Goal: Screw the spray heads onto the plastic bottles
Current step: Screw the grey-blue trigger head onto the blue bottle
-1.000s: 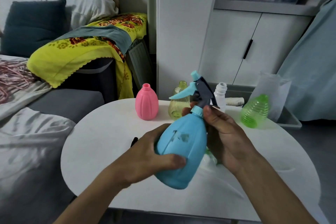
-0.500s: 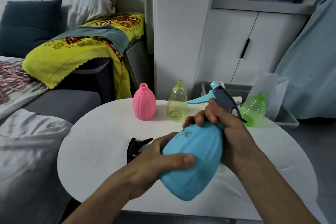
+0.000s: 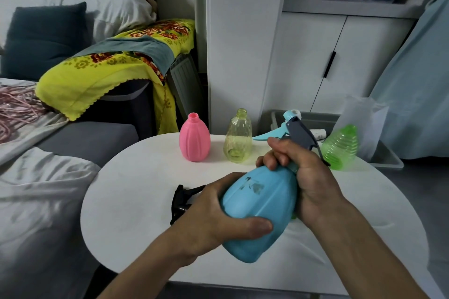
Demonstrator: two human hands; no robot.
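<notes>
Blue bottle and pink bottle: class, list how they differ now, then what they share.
The blue bottle is held tilted in the left hand and right hand; the pink bottle stands upright on the table. Blue carries a spray head; pink's neck is open. Both are opaque, ribbed plastic.

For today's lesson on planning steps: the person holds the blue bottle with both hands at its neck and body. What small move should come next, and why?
Probably another twist of the collar. The right hand wraps the neck under the spray head, while the left hand steadies the blue bottle, tilted above the table. Whether the thread is tight cannot be seen, so tighten before setting it down.
</notes>
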